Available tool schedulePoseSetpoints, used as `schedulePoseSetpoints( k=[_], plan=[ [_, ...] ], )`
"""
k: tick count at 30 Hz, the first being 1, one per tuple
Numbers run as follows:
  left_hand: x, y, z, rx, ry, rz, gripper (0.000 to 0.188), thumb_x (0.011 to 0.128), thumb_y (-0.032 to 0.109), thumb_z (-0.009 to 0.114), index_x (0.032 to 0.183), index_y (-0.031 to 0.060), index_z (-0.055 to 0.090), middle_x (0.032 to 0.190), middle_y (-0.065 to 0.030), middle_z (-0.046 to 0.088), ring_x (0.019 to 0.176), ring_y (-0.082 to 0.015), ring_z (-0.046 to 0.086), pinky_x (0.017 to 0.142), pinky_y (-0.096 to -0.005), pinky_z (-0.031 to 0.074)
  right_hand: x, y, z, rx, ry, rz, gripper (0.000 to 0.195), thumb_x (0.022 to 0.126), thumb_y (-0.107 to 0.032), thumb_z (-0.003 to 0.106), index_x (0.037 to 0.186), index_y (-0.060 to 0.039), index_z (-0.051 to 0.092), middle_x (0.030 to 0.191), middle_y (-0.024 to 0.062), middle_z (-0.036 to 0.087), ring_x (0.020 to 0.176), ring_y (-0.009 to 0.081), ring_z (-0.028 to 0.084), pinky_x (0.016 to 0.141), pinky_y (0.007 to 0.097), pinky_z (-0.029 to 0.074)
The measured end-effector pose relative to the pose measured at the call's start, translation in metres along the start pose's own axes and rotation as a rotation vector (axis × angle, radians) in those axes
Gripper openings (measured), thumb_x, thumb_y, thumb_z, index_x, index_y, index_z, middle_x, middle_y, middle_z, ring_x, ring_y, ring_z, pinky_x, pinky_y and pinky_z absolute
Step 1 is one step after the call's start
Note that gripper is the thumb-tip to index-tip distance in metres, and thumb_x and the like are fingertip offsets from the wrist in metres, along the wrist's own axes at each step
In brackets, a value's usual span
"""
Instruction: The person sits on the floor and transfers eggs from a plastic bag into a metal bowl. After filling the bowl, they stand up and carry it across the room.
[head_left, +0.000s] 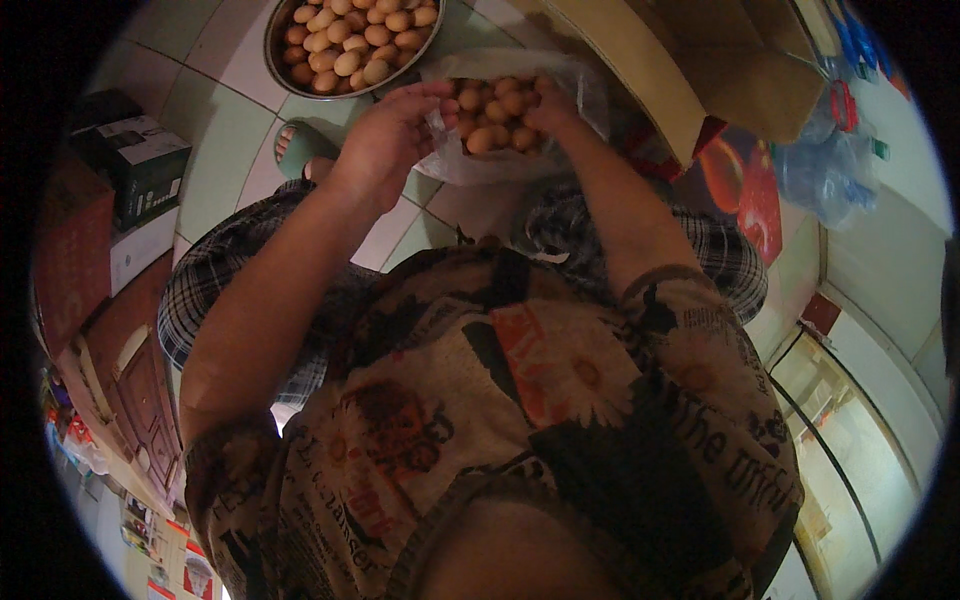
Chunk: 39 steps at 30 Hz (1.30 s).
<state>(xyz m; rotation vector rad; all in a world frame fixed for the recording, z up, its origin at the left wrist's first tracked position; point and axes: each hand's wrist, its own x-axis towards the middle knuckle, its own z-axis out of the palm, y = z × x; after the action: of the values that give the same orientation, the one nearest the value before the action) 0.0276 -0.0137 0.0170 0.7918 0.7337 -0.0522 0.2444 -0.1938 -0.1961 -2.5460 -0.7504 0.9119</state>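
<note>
Brown eggs (496, 112) lie piled in a clear plastic bag (480, 171) on the tiled floor in front of me. My left hand (394, 131) is at the bag's left side, with a fold of its plastic gripped at the fingers. My right hand (553, 111) reaches in at the bag's right side and touches the eggs there. Its fingertips are partly hidden, so whether it grips an egg is unclear. Just beyond my left hand stands a round metal basin (330, 96), heaped with many more brown eggs (352, 45).
An open cardboard box (637, 67) stands right of the bag. Clear plastic bottles (821, 169) lie farther right. Stacked boxes (150, 169) and a wooden cabinet (139, 375) line the left. My green slipper (304, 154) is below the basin, on the floor tiles (217, 142).
</note>
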Motion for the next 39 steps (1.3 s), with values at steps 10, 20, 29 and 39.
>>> schedulePoseSetpoints(
  k=[10, 20, 29, 39],
  plan=[
    [0.002, -0.003, -0.009, 0.013, -0.03, 0.014, 0.033, 0.09, 0.02, 0.047, 0.119, 0.0045, 0.049, 0.104, -0.0044, 0.059, 0.097, -0.0155, 0.055, 0.088, -0.0318, 0.039, -0.018, -0.004, 0.013, 0.355, -0.02, 0.027, 0.068, 0.068, -0.017, 0.071, 0.127, -0.0044, 0.037, 0.113, 0.015, 0.056, 0.107, 0.0291, 0.055, 0.089, 0.0354, 0.047],
    [0.003, -0.002, -0.005, 0.022, -0.019, 0.017, 0.034, 0.091, 0.022, 0.048, 0.12, 0.0038, 0.049, 0.102, -0.0037, 0.06, 0.094, -0.0148, 0.056, 0.085, -0.03, 0.04, -0.03, -0.014, 0.046, 0.098, 0.1, -0.077, 0.047, 0.074, -0.04, 0.066, 0.106, -0.0067, 0.059, 0.11, 0.014, 0.06, 0.104, 0.0275, 0.057, 0.089, 0.0391, 0.045],
    [-0.003, 0.0, -0.004, 0.003, 0.033, 0.01, 0.037, 0.09, 0.02, 0.047, 0.123, 0.0035, 0.047, 0.105, -0.0055, 0.06, 0.098, -0.0163, 0.056, 0.087, -0.0309, 0.04, -0.057, -0.078, 0.011, 0.399, -0.134, -0.177, 0.039, 0.087, -0.038, 0.052, 0.111, -0.0077, 0.058, 0.112, 0.0145, 0.06, 0.104, 0.0283, 0.058, 0.089, 0.039, 0.045],
    [-0.001, 0.0, -0.005, 0.01, 0.046, -0.008, 0.038, 0.089, 0.02, 0.049, 0.123, 0.0025, 0.046, 0.107, -0.008, 0.06, 0.102, -0.0183, 0.056, 0.093, -0.034, 0.039, 0.007, 0.008, 0.026, -0.151, 0.175, -0.297, 0.027, 0.08, -0.008, 0.05, 0.103, -0.0052, 0.063, 0.112, 0.0148, 0.056, 0.107, 0.0344, 0.051, 0.096, 0.04, 0.041]
  ],
)
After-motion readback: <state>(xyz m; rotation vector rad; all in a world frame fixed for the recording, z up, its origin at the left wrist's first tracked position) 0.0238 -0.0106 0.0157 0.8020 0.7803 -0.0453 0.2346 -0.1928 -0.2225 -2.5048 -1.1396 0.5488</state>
